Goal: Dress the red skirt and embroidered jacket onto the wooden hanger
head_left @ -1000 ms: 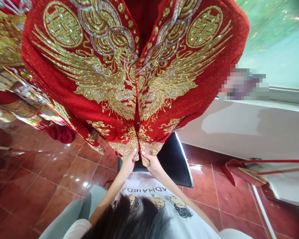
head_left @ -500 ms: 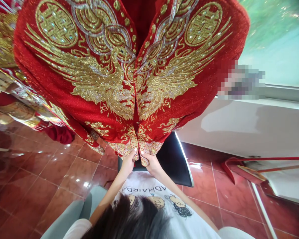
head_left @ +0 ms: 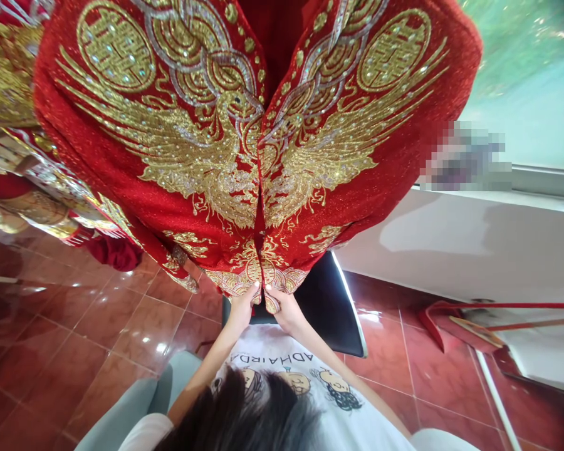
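Note:
A red jacket [head_left: 178,200] with gold bird embroidery and round gold emblems hangs upright before me, its front edges meeting near the waist and parting at the collar. At its bottom hem my left hand [head_left: 242,310] pinches the left front corner, thumb on top. My right hand [head_left: 284,307] grips the right front corner the same way, close beside the left. The fingers under the cloth are hidden. One jacket sleeve [head_left: 169,250] hangs down at the left.
Other red and gold embroidered garments [head_left: 9,81] hang at the left. Behind the hem stands a black chair [head_left: 331,307]. A window [head_left: 521,94] and white wall [head_left: 451,238] are at the right, with a red-framed object [head_left: 470,329] and white pole [head_left: 496,394] on the tiled floor [head_left: 136,332].
The upper part of the jacket has shifted slightly to the right in view. Both hands keep their hold at the hem, almost unmoved.

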Demonstrator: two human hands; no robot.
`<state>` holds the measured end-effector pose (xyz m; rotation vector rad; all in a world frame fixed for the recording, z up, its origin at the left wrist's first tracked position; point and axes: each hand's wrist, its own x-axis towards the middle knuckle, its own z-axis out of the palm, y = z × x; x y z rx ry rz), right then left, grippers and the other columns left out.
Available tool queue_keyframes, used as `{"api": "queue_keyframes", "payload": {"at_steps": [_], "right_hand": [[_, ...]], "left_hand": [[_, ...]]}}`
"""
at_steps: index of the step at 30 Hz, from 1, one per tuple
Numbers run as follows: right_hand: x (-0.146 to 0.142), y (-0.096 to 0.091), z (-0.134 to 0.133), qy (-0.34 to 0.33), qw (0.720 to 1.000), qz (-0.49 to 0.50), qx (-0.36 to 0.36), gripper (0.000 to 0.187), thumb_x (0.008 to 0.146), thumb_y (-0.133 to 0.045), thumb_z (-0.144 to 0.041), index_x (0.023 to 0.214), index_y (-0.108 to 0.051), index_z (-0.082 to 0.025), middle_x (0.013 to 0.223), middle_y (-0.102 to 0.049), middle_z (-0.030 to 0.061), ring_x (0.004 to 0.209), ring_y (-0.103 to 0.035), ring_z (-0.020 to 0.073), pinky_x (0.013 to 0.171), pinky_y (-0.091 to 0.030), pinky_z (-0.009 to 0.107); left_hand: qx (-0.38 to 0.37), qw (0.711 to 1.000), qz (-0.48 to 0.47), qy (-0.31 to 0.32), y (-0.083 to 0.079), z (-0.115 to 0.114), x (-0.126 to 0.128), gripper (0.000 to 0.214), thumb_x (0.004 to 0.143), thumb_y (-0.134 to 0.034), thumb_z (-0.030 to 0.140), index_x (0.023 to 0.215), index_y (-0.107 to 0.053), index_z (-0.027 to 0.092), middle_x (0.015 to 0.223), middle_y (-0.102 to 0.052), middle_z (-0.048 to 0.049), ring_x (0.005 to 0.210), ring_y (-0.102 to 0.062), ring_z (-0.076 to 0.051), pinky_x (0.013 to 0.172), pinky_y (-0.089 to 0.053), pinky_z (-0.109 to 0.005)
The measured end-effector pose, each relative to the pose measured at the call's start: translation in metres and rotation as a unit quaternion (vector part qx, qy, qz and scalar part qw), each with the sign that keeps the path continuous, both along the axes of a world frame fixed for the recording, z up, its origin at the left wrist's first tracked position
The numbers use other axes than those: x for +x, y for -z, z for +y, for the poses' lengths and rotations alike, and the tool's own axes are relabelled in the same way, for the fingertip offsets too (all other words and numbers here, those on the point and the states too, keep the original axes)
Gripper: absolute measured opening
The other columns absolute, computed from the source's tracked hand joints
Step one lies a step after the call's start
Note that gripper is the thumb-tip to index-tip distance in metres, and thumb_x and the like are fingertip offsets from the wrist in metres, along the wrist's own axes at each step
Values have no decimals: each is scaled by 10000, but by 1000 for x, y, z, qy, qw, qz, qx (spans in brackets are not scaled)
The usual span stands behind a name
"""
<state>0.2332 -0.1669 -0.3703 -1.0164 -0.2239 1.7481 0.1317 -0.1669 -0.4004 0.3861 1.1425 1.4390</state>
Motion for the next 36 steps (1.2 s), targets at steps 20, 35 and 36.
{"api": "queue_keyframes", "payload": {"at_steps": [20, 35, 36], "right_hand": [[-10, 2, 7, 3, 1000, -10, 2, 313, 536, -804, -283, 751, -602, -181, 711, -653, 6, 591, -584, 125, 484, -434, 242], [17, 28, -7, -235, 952, -183, -76, 471, 587, -772, -562, 671, -650, -114, 526, -645, 77, 386, -554, 142, 353, -362, 215], [17, 26, -8, -258, 945, -189, -67, 458, 555, -790, -544, 617, -637, -116, 483, -622, 65, 360, -529, 131, 343, -334, 204]], "left_hand": [[2, 998, 50, -33, 5, -2, -3, 544, 570, -840, 259, 1064, -629, 170, 1110, -691, -71, 1082, -626, -230, 1045, -413, -407], [-30, 998, 55, -17, 4, 1, -2, 401, 576, -835, 293, 914, -665, 161, 887, -721, -41, 995, -651, -222, 963, -445, -368], [-33, 998, 57, -18, 3, 1, -2, 388, 569, -837, 292, 890, -665, 161, 859, -717, -32, 951, -658, -215, 937, -454, -360]]}}
